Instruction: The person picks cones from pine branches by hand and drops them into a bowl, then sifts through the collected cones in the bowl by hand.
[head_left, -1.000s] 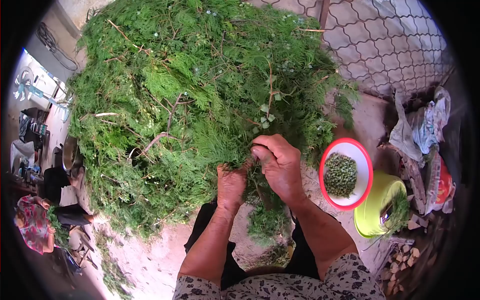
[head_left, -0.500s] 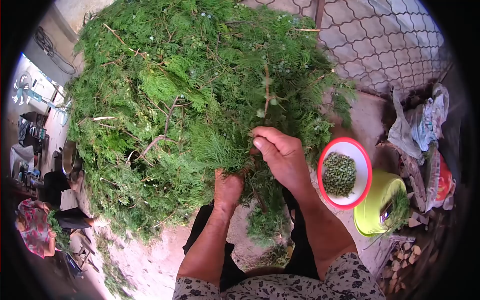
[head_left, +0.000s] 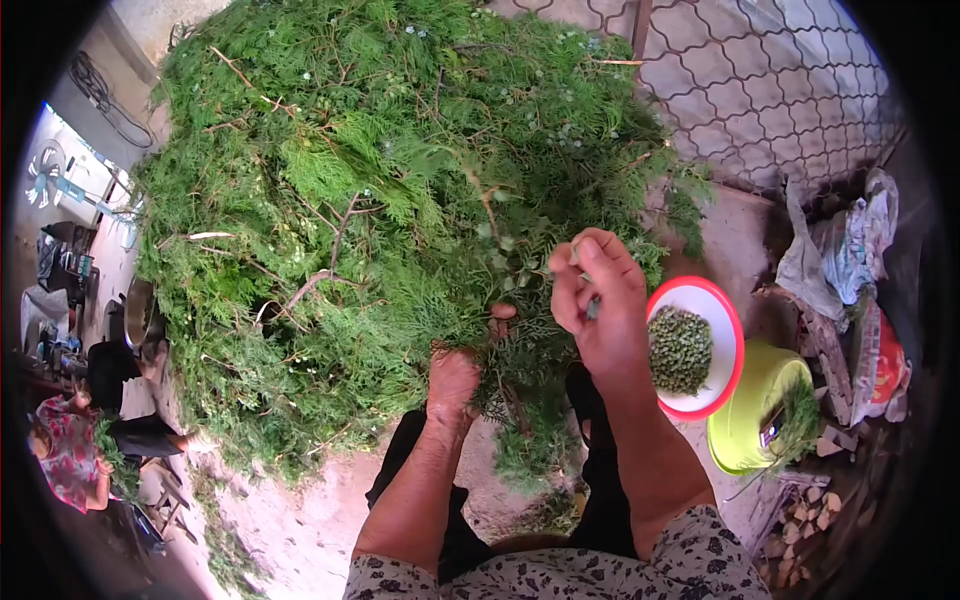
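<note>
My left hand (head_left: 456, 378) is closed around a leafy evergreen branch (head_left: 470, 290), with a fingertip showing through the foliage and the other fingers hidden by it. Just right of that branch, my right hand (head_left: 603, 305) is raised with curled fingers. Small pale green cones show between its thumb and fingers and in the palm. A large heap of cut evergreen branches (head_left: 280, 200) fills the space in front of me. To the right of my right hand stands a white bowl with a red rim (head_left: 738, 345), holding many small green cones (head_left: 680, 350).
Beside the bowl, a yellow-green tub (head_left: 740, 440) has a sprig (head_left: 795, 420) on it. Wire mesh (head_left: 760, 90) stands behind at right, with crumpled sacks (head_left: 850, 240) and chopped wood (head_left: 805, 520) nearer. At far left a person (head_left: 75, 445) sits holding greenery.
My right hand has moved right, away from the branch, with green cones now visible in its fingers. The branch in my left hand has tipped slightly left.
</note>
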